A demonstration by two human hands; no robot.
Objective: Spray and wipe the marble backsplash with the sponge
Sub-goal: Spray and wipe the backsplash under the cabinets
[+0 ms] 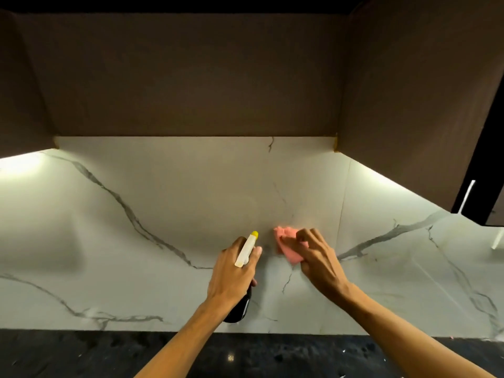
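The white marble backsplash with grey veins fills the middle of the view. My left hand grips a spray bottle with a white head, yellow nozzle tip and dark body, its nozzle pointing up at the wall. Just to the right, my right hand holds a crumpled pink sponge and presses it against the marble. The sponge's right part is hidden under my fingers.
Dark brown upper cabinets overhang the wall, with strip lighting glowing underneath at left and right. A black speckled countertop runs along the bottom edge. A dark cabinet door edge with a pale handle hangs at the right.
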